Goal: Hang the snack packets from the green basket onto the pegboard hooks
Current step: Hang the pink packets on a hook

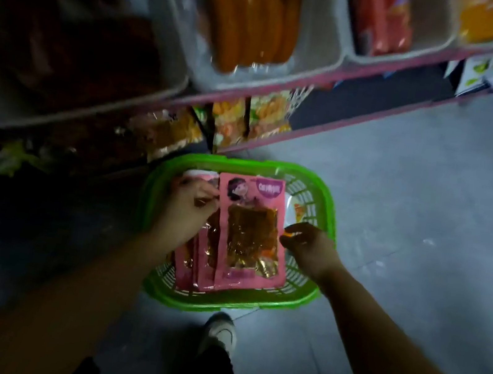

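Note:
A green basket stands on the grey floor below me. Several pink snack packets lie stacked in it, the top pink packet face up with a brown window. My left hand reaches into the basket's left side, its fingers curled onto the left edge of the packets. My right hand sits at the top packet's right edge with fingers curled, and a small orange bit shows at its fingertips. Whether either hand really grips a packet is unclear. No pegboard hooks are in view.
A pink-framed shelf runs across the top with white trays of sausages and red packs. Lower shelves hold orange snack bags. My shoe stands just behind the basket. Open floor lies to the right.

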